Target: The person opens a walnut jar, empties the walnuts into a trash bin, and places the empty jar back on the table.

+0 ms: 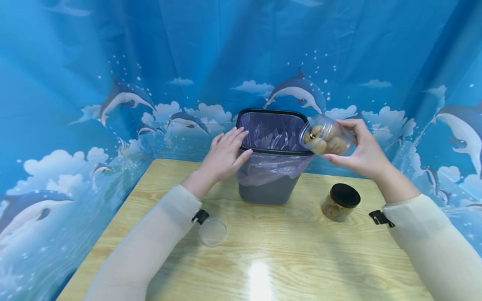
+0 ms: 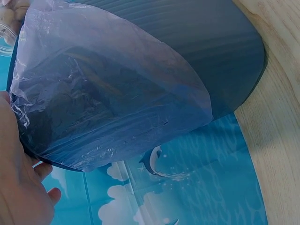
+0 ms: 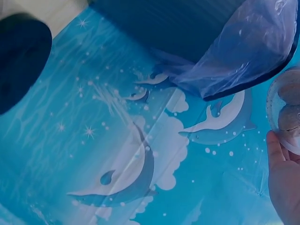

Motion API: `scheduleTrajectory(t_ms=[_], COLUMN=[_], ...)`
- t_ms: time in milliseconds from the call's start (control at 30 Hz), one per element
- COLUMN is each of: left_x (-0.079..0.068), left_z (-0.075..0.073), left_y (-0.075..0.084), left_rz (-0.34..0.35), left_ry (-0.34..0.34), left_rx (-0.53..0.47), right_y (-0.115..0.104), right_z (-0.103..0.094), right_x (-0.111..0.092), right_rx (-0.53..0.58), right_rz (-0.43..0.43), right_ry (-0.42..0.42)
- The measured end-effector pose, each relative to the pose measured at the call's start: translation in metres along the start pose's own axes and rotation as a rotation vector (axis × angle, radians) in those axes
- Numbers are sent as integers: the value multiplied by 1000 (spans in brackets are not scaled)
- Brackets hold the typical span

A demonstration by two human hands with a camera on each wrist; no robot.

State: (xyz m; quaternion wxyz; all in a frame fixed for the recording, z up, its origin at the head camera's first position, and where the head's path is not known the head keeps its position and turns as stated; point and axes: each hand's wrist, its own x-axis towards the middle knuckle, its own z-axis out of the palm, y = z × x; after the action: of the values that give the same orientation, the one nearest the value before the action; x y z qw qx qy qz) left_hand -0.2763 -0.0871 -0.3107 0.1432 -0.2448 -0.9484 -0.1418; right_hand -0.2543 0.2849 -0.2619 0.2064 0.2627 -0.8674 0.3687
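My right hand (image 1: 363, 146) grips a clear plastic jar (image 1: 348, 144) with thumb and fingers around its base. The jar is tilted on its side, its uncapped mouth facing left at the right rim of a dark grey trash bin (image 1: 263, 194). Round brown cookies (image 1: 335, 145) lie inside the jar. In the right wrist view the cookies (image 3: 290, 117) show through its wall. My left hand (image 1: 224, 156) rests on the bin's front left rim, its fingers extended and thumb spread. A translucent purple bag (image 1: 271, 167) lines the bin and folds over its black rim.
A second jar (image 1: 335, 211) with a black lid and brown contents stands upright on the wooden table (image 1: 286, 255), right of the bin. A clear round lid (image 1: 213, 232) lies near my left wrist. Blue dolphin-print curtains (image 1: 226, 62) hang behind and at both sides.
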Motion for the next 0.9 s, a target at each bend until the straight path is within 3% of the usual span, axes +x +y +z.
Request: scheduleTrajectory(t_ms=[333,900], left_x=[1,0], left_z=[0,0], left_y=[0,-1], left_rz=[0,1], left_ry=[-3,-13], left_rx=[2,-2], right_y=[-7,-14], right_z=[-14,-25], right_x=[20,43], right_rx=[-37,-170], right_rz=[85,70], right_ry=[-117,-240])
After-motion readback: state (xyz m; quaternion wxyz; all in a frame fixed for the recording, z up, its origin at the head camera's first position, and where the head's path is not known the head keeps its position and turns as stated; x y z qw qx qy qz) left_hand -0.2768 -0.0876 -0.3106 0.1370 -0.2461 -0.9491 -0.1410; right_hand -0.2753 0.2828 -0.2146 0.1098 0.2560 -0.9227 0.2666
